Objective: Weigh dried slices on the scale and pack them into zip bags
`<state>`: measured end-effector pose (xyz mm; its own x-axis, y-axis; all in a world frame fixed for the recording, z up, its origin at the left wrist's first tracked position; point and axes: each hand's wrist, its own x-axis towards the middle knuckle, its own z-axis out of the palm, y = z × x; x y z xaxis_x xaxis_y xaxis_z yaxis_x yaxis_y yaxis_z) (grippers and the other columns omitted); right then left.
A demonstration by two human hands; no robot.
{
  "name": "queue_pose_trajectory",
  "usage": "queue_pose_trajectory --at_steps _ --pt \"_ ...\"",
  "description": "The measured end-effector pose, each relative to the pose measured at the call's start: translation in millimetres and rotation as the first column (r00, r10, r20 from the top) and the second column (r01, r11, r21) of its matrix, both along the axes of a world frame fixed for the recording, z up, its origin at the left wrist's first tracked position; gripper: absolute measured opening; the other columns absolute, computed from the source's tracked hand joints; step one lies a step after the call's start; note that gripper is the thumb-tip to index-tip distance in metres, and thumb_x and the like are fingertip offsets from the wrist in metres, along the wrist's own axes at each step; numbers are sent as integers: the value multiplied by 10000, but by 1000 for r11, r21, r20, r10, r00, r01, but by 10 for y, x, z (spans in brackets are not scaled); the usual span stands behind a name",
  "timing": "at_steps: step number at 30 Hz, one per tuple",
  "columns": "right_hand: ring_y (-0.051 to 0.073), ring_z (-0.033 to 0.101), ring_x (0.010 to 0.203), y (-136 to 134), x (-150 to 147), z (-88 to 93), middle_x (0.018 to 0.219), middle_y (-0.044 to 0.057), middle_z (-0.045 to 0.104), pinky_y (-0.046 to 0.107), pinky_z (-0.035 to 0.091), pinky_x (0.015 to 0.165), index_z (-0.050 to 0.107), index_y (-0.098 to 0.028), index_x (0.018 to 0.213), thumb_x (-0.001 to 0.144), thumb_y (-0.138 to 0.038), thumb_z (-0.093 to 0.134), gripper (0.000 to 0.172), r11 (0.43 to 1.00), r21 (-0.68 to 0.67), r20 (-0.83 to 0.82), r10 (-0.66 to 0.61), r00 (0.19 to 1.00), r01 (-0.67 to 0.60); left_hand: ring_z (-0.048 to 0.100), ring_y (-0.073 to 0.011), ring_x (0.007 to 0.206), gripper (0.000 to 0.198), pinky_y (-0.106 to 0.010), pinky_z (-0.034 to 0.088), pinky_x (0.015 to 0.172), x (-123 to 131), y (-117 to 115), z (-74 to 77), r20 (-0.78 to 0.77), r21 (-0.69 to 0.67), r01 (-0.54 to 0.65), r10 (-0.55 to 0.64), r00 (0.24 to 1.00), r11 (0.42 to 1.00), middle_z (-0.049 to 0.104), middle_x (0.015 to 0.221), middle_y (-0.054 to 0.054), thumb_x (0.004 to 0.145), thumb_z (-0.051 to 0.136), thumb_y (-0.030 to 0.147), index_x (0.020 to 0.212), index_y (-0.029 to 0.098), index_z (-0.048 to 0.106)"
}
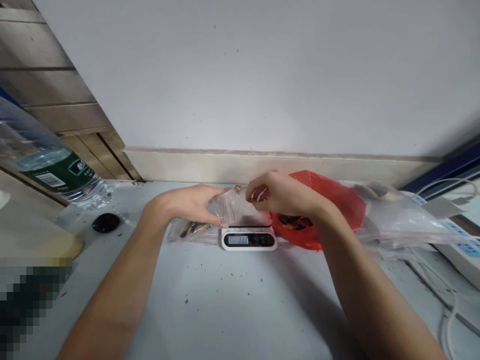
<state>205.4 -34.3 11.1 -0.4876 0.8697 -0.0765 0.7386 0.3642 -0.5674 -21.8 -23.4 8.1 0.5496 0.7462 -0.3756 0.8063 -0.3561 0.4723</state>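
A small white digital scale (269, 242) with a lit display stands in front of me. My left hand (189, 202) grips a clear zip bag (228, 206) between thumb and fingers, at the scale's left side. Over the scale's far right part, my right hand (287, 192) is closed with its fingers curled together; what they hold, if anything, is hidden. A small yellowish-brown piece (237, 188) shows at the bag's top. Beneath my right wrist lies an open red plastic bag (339, 207) with dark pieces inside. Another clear bag (197, 230) with brownish contents lies under my left hand.
At the left are a tilted water bottle (62, 167) and a black round lid (106, 223). Clear plastic bags (397, 220), a power strip (463, 255) and white cables (454, 310) lie at the right. A wall (262, 90) closes off the back. Crumbs dot the table (225, 315).
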Motion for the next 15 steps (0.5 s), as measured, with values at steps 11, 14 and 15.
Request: queue_pose_trajectory --at_steps 11,14,15 --pt "298 702 1221 164 -128 -259 1343 168 739 400 548 996 742 -156 1278 916 -45 535 432 969 234 82 -98 992 77 566 -381 1364 908 -399 454 1072 -381 -2 164 -76 120 -180 190 979 976 597 1534 -133 759 658 669 1525 208 504" --pt "299 738 1108 190 -219 -351 1228 172 781 355 539 880 764 -160 1203 939 -66 506 380 978 209 252 -29 967 -25 592 -379 1328 881 -396 460 1071 -407 -1 153 -77 143 -164 176 981 976 613 1516 -138 789 649 663 1519 190 506" --pt "297 751 1053 194 -243 -372 1165 169 797 345 533 838 781 -164 1147 948 -83 503 351 978 207 278 -24 960 -35 602 -378 1313 856 -399 465 1066 -396 4 138 -84 143 -157 170 982 977 628 1501 -132 787 655 661 1500 203 527"
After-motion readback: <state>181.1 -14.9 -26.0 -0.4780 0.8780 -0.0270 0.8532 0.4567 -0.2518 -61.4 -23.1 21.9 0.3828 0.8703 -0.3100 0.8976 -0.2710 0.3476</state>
